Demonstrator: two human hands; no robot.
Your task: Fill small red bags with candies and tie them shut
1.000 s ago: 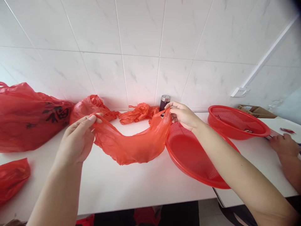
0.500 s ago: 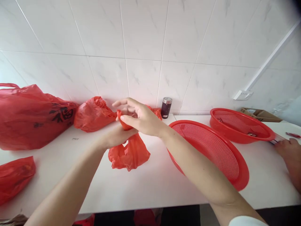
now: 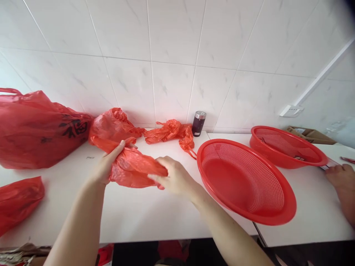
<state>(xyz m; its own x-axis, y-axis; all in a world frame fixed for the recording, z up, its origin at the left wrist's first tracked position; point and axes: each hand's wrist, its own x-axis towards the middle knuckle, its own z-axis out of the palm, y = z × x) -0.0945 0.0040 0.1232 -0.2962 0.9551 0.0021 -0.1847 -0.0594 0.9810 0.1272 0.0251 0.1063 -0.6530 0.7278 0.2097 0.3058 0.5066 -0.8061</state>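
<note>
Both my hands hold one crumpled red plastic bag (image 3: 130, 166) just above the white table (image 3: 144, 214). My left hand (image 3: 107, 166) grips its left end, fingers closed on the plastic. My right hand (image 3: 173, 179) pinches its right end, close to the rim of a red mesh basket (image 3: 244, 181). The bag lies bunched between the two hands.
A big full red bag (image 3: 36, 129) and a smaller one (image 3: 111, 123) stand at the back left, another (image 3: 16, 199) at the left edge. A twisted red bag (image 3: 169, 131) and a dark jar (image 3: 199, 123) sit by the wall. A second basket (image 3: 288, 146) and another person's hand (image 3: 340, 175) are at right.
The bag was stretched wide between my hands, then bunched up with my hands together. Now it is lowered to the table, held at both ends, my right hand nearer me.
</note>
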